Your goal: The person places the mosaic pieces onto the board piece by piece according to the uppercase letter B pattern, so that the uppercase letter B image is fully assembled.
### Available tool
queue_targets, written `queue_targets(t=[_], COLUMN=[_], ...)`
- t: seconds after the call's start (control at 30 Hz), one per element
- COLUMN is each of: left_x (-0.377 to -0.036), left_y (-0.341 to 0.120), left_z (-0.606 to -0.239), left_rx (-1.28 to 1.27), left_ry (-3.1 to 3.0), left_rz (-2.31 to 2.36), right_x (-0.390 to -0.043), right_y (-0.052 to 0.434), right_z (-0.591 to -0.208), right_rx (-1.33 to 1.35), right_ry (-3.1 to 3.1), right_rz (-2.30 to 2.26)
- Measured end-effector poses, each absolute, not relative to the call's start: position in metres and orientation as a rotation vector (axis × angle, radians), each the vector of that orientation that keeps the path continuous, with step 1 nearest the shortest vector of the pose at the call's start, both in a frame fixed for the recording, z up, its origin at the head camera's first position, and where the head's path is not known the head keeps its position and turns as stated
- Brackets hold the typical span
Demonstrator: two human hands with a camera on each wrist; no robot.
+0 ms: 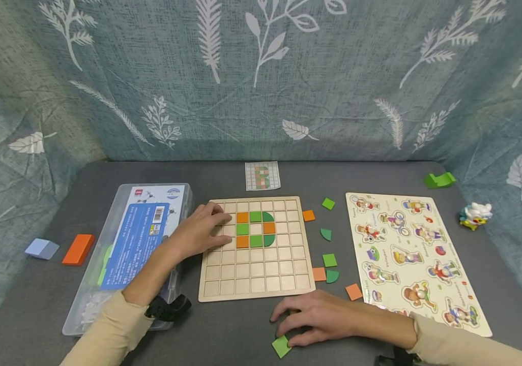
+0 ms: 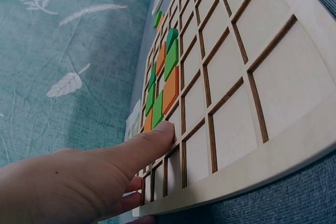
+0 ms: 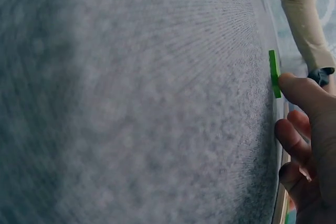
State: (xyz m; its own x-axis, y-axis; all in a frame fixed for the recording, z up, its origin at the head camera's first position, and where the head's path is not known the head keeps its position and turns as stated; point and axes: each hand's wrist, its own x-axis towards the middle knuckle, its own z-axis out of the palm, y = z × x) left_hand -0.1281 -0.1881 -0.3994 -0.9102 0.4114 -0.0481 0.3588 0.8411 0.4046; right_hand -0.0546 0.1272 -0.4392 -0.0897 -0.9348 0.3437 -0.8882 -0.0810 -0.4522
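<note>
1. A green square tile (image 1: pixel 281 346) lies nearest me on the grey surface (image 1: pixel 224 325), at 6 o'clock of the wooden grid board (image 1: pixel 256 284).
2. My right hand (image 1: pixel 320 317) touches its edge, fingers relaxed.
3. My left hand (image 1: pixel 199 231) rests flat on the board's 9 o'clock side, gripping nothing.

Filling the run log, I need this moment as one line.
left hand: rests on grid board | right hand: touches green square tile on table | placed tiles: orange, green

The pattern card (image 1: pixel 262 176) is too small to read; the picture puzzle's (image 1: pixel 418 259) near corner is hidden.
</note>
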Motion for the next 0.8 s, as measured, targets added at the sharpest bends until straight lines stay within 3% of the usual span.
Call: queue_targets(t=[0.8], left_x=[-0.1273], left_y=[-0.1867], left_z=[-0.3983], left_rx=[0.59], left_ry=[2.892], left_rz=[0.587], right_x=[-0.0477], right_y=[0.127], right_z=[-0.4396], right_rx=[-2.274], right_ry=[2.111], right_rz=[-0.77])
